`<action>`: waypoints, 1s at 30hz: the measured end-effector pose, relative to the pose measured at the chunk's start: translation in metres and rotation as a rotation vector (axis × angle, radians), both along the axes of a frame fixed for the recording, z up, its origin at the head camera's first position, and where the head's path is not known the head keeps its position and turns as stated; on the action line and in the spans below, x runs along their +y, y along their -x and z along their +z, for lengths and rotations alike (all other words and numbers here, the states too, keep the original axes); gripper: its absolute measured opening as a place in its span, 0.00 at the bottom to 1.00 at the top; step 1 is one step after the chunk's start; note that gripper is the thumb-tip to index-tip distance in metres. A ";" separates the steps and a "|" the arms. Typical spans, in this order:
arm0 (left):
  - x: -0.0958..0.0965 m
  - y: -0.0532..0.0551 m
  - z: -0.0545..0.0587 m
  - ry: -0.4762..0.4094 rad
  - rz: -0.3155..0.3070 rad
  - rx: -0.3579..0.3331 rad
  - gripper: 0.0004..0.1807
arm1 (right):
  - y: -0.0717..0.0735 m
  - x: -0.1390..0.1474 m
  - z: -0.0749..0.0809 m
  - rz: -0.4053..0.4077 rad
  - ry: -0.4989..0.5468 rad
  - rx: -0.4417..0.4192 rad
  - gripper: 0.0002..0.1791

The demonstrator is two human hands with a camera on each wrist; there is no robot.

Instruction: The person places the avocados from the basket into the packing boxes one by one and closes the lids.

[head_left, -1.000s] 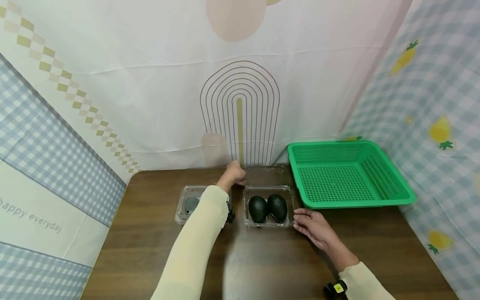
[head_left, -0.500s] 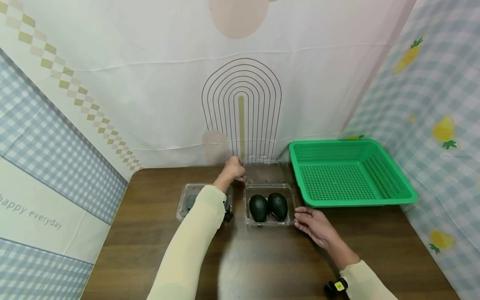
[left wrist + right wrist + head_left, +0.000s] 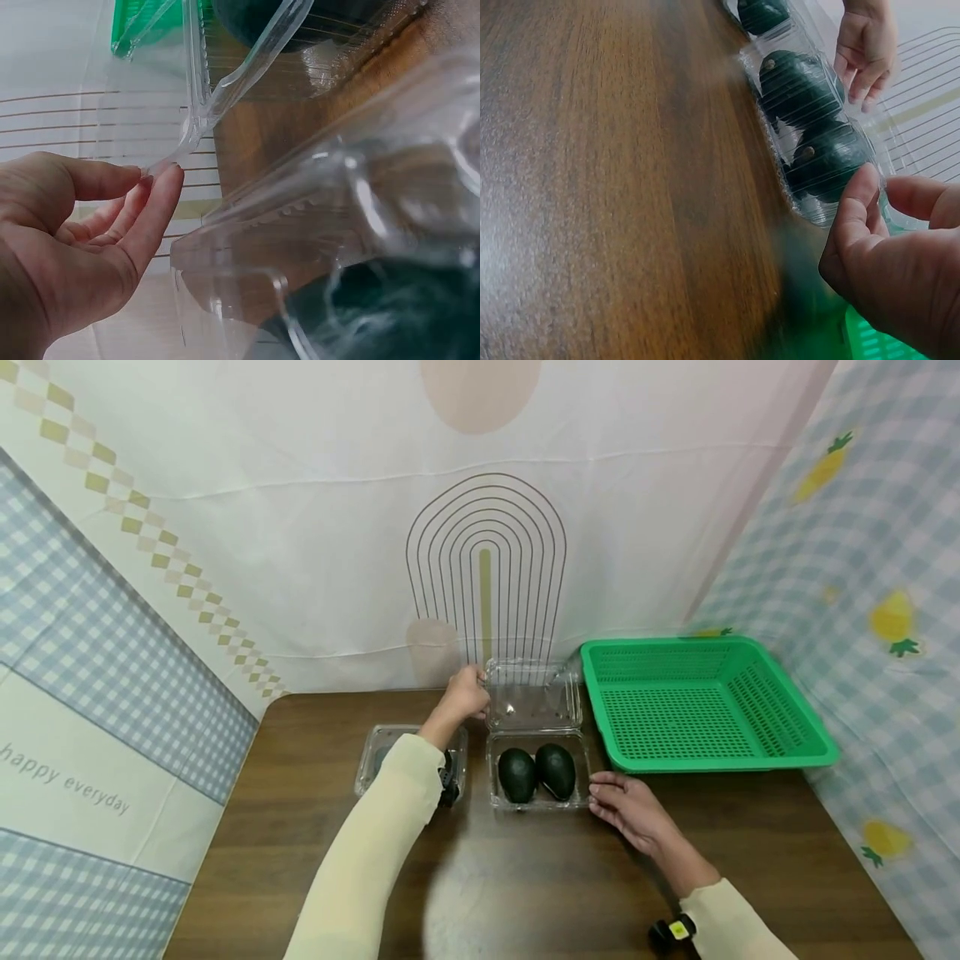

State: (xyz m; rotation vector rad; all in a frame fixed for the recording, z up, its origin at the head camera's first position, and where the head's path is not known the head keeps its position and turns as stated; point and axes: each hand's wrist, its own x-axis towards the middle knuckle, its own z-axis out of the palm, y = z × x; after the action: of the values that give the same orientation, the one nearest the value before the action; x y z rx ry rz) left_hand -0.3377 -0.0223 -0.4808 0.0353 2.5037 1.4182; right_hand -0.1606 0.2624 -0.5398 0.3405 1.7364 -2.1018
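A clear plastic clamshell box [image 3: 495, 806] lies on the table with two dark green avocados [image 3: 517, 777] side by side in its base. Its hinged lid [image 3: 534, 703] stands raised at the back, against the wall cloth. With thumb and fingertips my left hand [image 3: 463, 696] pinches the lid's left edge, as the left wrist view shows close up. My right hand [image 3: 633, 814] holds the base's right edge between thumb and fingers. Left of it sits a second clamshell box [image 3: 366, 768], partly hidden behind my left sleeve; dark green shows through its plastic.
A green plastic basket [image 3: 678, 768] stands at the back right, close beside the open box. Patterned cloth [image 3: 315, 568] hangs behind the wooden table [image 3: 517, 877] and on both sides. Each wrist wears a dark strap-mounted device [image 3: 671, 932].
My left hand has lifted the lid from lying back toward a more upright stance, moving up slightly with it. My right hand has stayed at the base's right edge.
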 end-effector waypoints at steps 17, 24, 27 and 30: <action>-0.013 -0.028 0.011 0.075 -0.087 0.233 0.10 | 0.002 0.002 -0.002 -0.005 0.027 -0.018 0.18; -0.019 -0.043 0.012 0.139 -0.114 0.357 0.04 | 0.001 0.001 -0.002 -0.006 0.045 -0.014 0.18; -0.020 -0.050 0.010 0.140 -0.120 0.386 0.03 | 0.001 0.001 -0.003 -0.005 0.046 -0.012 0.18; -0.021 -0.058 0.009 0.132 -0.128 0.409 0.03 | 0.001 0.001 -0.004 -0.001 0.039 -0.014 0.17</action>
State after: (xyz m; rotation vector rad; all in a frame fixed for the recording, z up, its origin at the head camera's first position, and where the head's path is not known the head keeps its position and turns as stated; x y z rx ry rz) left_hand -0.2798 -0.0437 -0.4718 0.4983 2.8510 1.2969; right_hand -0.1611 0.2634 -0.5438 0.3437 1.6856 -2.1258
